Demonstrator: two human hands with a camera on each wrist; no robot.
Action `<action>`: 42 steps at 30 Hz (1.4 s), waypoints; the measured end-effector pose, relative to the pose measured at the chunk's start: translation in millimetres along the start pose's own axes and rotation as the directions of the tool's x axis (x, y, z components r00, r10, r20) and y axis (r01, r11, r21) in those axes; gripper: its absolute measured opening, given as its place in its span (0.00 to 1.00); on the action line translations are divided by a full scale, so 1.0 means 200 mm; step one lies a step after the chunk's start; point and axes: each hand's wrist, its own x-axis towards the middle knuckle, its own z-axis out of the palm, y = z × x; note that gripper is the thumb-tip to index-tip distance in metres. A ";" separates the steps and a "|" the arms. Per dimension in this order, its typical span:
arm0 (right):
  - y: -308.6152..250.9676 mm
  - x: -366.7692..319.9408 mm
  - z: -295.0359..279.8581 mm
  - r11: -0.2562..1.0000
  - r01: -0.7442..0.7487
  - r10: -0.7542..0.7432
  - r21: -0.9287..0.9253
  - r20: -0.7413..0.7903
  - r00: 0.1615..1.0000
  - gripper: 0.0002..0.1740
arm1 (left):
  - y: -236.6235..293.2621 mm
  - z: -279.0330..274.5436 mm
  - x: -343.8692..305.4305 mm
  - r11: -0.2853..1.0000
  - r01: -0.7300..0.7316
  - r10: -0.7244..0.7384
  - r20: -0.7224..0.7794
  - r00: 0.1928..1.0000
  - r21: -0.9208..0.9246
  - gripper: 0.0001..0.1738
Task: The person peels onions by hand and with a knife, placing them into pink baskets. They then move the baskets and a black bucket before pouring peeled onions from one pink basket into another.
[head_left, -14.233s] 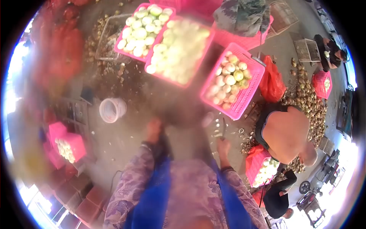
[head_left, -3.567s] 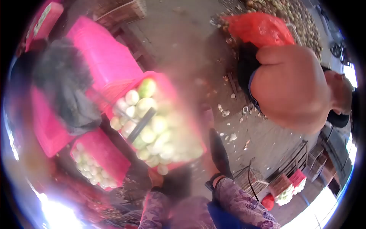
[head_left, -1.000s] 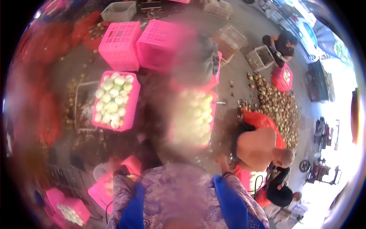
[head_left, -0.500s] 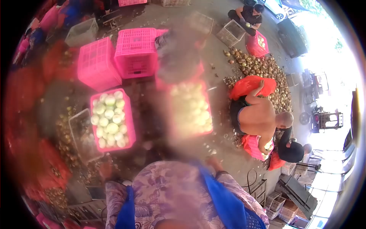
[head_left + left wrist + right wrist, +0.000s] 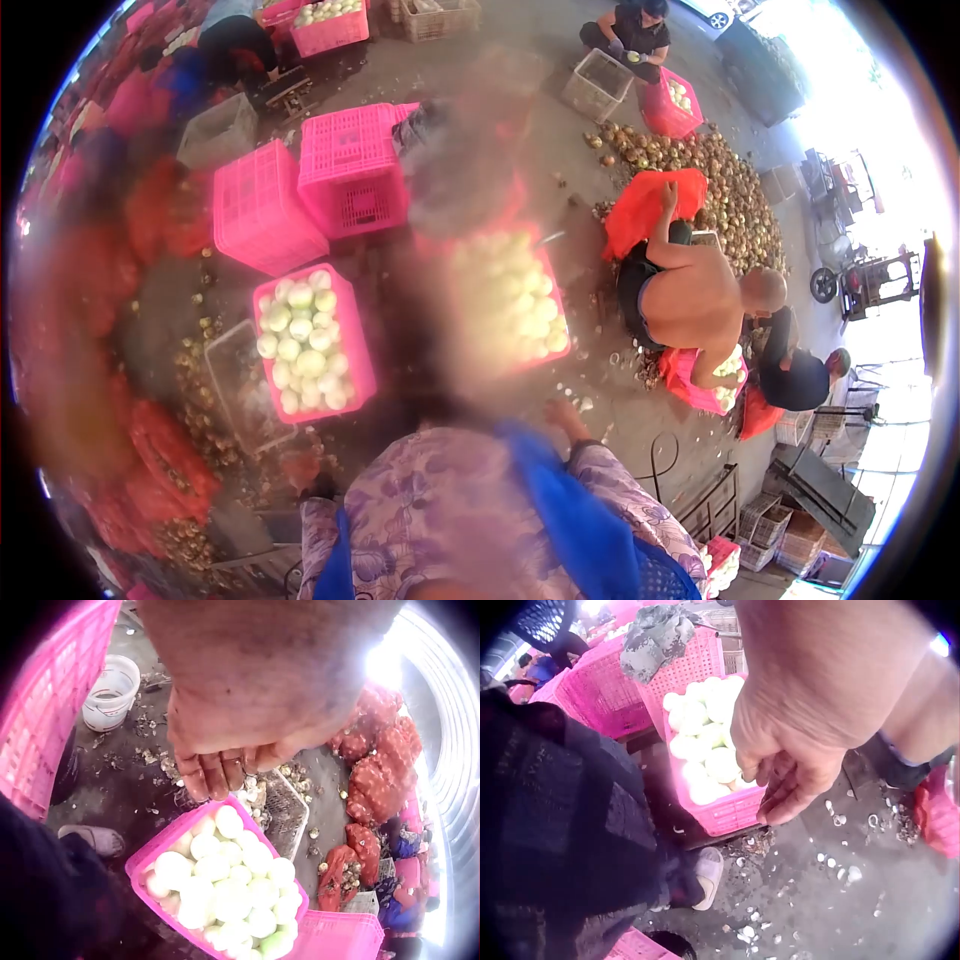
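My left hand (image 5: pixel 247 712) hangs empty in the left wrist view, fingers loosely bent, above a pink crate (image 5: pixel 152 855) of peeled, pale onions (image 5: pixel 232 874); it is a blur (image 5: pixel 302 468) in the head view. My right hand (image 5: pixel 799 754) hangs empty too, fingers loosely curled, and overlaps a second pink crate (image 5: pixel 731 816) of pale onions (image 5: pixel 705 739) in the right wrist view. Whether it touches that crate is unclear. In the head view my right hand (image 5: pixel 568 418) is below the right crate (image 5: pixel 558 300), while the left crate (image 5: pixel 357 345) stands across a gap.
Pink crates (image 5: pixel 262 205) and a grey cloth (image 5: pixel 656 641) are beyond. A bare-backed person (image 5: pixel 700 300) sits at right beside an onion pile (image 5: pixel 740 210). Red sacks (image 5: pixel 382 776) and a white bucket (image 5: pixel 112 690) stand on the floor. Onion scraps (image 5: pixel 847 874) litter the ground.
A thin blade-like object by my right hand in the oldest frame is no longer there. The head view has turned, and the left crate appears slightly lower and further right than half a second ago.
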 end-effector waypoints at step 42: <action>-1.80 0.24 -0.08 0.537 -0.605 0.471 0.587 0.386 0.793 0.20 | 0.88 -0.21 1.08 0.661 -0.530 0.117 0.625 0.772 0.531 0.09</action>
